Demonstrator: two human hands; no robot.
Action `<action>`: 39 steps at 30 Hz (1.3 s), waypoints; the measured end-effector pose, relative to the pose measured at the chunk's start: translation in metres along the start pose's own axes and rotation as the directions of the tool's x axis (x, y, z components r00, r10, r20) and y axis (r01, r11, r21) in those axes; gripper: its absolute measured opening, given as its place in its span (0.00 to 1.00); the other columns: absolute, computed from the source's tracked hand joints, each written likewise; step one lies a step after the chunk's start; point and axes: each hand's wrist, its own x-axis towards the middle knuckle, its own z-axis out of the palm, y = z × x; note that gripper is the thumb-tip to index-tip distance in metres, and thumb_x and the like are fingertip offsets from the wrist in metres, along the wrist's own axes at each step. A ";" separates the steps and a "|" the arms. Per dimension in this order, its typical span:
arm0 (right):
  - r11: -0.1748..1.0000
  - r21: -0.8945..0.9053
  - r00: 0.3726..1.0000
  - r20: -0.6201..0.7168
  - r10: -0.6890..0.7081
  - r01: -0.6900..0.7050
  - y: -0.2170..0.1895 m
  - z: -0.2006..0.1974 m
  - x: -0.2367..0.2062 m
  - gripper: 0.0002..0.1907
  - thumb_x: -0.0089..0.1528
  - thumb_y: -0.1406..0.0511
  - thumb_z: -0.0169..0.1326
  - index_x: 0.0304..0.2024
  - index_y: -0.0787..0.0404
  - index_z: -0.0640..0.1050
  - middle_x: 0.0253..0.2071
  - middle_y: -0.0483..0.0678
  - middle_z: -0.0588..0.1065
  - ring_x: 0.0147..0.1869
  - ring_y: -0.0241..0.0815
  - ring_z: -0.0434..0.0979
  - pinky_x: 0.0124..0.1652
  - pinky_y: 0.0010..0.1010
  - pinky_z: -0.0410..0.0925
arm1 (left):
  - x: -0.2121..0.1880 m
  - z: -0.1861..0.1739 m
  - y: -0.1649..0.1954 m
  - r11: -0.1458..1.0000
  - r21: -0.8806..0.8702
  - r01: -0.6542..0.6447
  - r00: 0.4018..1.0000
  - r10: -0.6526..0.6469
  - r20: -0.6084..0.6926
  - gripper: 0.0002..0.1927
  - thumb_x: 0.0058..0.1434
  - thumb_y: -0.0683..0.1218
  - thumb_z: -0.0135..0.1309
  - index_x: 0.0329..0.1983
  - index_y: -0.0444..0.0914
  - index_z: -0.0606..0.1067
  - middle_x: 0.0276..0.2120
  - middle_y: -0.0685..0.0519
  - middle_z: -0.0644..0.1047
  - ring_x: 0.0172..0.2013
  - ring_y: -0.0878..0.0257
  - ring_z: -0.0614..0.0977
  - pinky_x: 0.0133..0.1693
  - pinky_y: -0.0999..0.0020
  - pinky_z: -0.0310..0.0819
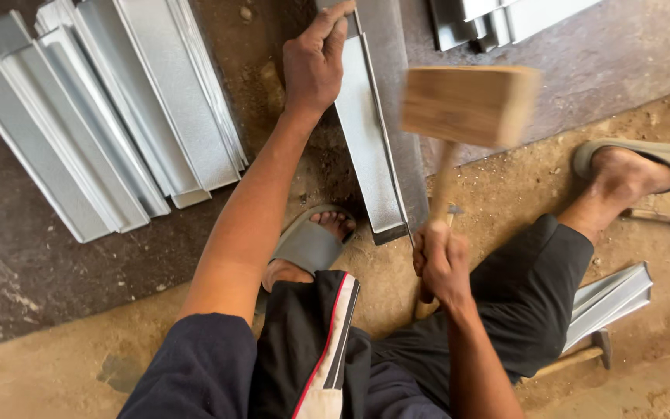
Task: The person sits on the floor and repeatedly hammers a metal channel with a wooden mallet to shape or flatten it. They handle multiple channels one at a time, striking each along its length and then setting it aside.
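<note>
Galvanised grey sheet-metal channel (367,147) at frame centre lies pinned under our left hand (316,62); our right hand (442,264) grips the raised blurred wooden mallet (467,105), mid-hammering; we judge a square blow comes next.

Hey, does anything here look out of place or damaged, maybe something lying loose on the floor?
Mostly orderly. One folded metal channel lies alone under the right leg, apart from the stack at the left. A small hammer lies loose in the dirt beside it. The strip under the left hand shows no visible damage; the mallet is blurred.
</note>
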 end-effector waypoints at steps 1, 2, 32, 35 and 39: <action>0.997 -0.076 0.999 0.036 0.024 -0.021 -0.004 0.000 0.006 0.26 0.74 0.57 0.37 0.25 0.65 0.69 0.16 0.42 0.66 0.16 0.32 0.65 0.16 0.27 0.60 | 0.000 0.004 -0.002 1.000 0.003 0.000 1.000 0.000 -0.016 0.12 0.83 0.56 0.46 0.65 0.57 0.75 0.20 0.56 0.71 0.20 0.69 0.69 0.24 0.64 0.63; 0.999 -0.044 1.000 -0.002 0.016 -0.016 -0.008 0.001 0.009 0.26 0.74 0.57 0.36 0.26 0.65 0.70 0.15 0.42 0.65 0.16 0.32 0.64 0.16 0.27 0.60 | 0.000 0.006 -0.003 0.999 0.044 -0.012 1.000 0.012 -0.004 0.13 0.81 0.55 0.47 0.64 0.56 0.75 0.18 0.55 0.70 0.19 0.68 0.66 0.23 0.62 0.60; 0.728 -0.530 0.858 0.000 -0.513 0.435 -0.058 0.023 0.046 0.31 0.76 0.64 0.41 0.17 0.66 0.62 0.21 0.48 0.63 0.19 0.38 0.57 0.20 0.35 0.53 | 0.013 0.000 0.026 0.953 0.279 0.115 0.990 -0.135 0.052 0.16 0.78 0.54 0.47 0.67 0.59 0.71 0.15 0.55 0.72 0.14 0.63 0.73 0.21 0.60 0.70; 0.753 -0.553 0.897 -0.021 -0.441 0.357 -0.057 0.021 0.050 0.29 0.75 0.63 0.42 0.19 0.67 0.65 0.19 0.48 0.62 0.18 0.38 0.58 0.19 0.36 0.53 | 0.014 0.002 0.027 0.938 0.327 0.116 0.988 -0.142 0.055 0.16 0.77 0.54 0.47 0.66 0.59 0.72 0.15 0.55 0.72 0.14 0.62 0.72 0.20 0.60 0.68; 0.720 -0.602 0.912 0.036 -0.408 0.345 -0.048 0.017 0.054 0.29 0.76 0.62 0.39 0.20 0.66 0.67 0.18 0.47 0.63 0.16 0.39 0.58 0.18 0.36 0.54 | 0.011 0.002 0.026 0.924 0.359 0.128 0.986 -0.157 0.054 0.17 0.77 0.56 0.46 0.67 0.60 0.71 0.14 0.55 0.69 0.13 0.61 0.70 0.20 0.59 0.65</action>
